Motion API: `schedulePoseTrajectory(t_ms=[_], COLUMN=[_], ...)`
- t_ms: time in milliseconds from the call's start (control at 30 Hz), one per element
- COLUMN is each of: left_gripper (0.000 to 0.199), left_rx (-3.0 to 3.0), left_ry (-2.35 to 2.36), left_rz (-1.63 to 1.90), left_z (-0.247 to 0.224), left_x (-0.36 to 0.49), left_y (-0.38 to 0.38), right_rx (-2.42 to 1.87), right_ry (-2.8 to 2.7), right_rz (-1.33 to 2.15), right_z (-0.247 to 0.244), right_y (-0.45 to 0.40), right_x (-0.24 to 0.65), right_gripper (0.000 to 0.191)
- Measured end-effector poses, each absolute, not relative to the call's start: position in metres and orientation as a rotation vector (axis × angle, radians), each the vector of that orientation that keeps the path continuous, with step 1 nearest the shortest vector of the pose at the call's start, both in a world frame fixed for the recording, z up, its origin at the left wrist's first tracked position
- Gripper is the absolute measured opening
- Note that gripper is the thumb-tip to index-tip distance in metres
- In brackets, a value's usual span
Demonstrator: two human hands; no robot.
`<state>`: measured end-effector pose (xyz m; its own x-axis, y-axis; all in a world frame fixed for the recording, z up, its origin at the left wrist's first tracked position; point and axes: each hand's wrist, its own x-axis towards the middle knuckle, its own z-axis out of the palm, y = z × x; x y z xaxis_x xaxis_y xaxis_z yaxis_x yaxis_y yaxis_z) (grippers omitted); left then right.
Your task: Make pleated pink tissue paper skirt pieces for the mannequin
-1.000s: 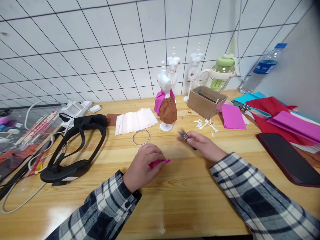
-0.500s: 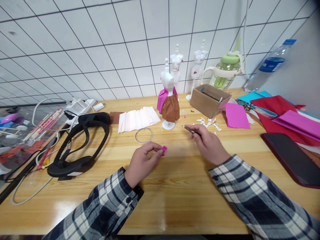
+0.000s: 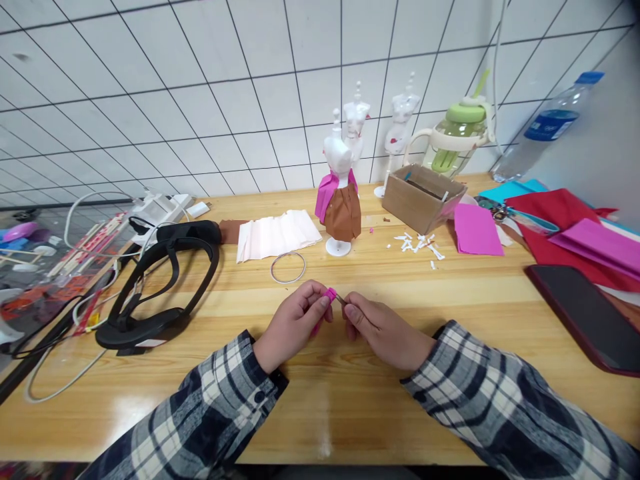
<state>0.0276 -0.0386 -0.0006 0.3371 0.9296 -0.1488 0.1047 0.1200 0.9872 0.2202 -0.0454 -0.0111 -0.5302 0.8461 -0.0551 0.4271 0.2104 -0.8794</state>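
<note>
My left hand (image 3: 295,325) pinches a small folded piece of magenta paper (image 3: 330,293) between thumb and forefinger. From the right, my right hand (image 3: 383,327) meets it, closed around slim metal tweezers (image 3: 341,300) whose tips are at the paper's edge. Most of the tweezers is hidden by the fingers. Behind both hands stands a small white dress form (image 3: 338,157) on a round base, wearing a pleated brown paper skirt (image 3: 343,213) and a magenta piece (image 3: 327,193) at its side. A thin metal ring (image 3: 288,281) lies just beyond my left hand.
Pleated pale pink paper (image 3: 279,235) and a black headset (image 3: 113,330) lie left. At the back are two more dress forms (image 3: 401,120), a cardboard box (image 3: 417,203) and a green-lidded cup (image 3: 457,137). White scraps (image 3: 420,243), coloured paper (image 3: 477,230) and a phone (image 3: 585,313) lie right.
My right hand has come left and toward me, bringing the tweezers from beside the dress form to the magenta paper. My left hand has stayed nearly in place.
</note>
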Motion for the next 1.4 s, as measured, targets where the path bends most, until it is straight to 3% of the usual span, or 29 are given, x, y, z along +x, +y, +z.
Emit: schedulePoseTrajectory(t_ms=[1400], left_gripper=[0.028], left_rx=[1.313], left_ry=[1.010], left_rz=[0.824], left_z=[-0.0059], left_x=[0.0261], left_y=[-0.0352], right_rx=[-1.192], right_ry=[-2.101], right_rz=[1.261], right_z=[-0.0041], right_y=[-0.0469], right_x=[0.2200], right_gripper=[0.026])
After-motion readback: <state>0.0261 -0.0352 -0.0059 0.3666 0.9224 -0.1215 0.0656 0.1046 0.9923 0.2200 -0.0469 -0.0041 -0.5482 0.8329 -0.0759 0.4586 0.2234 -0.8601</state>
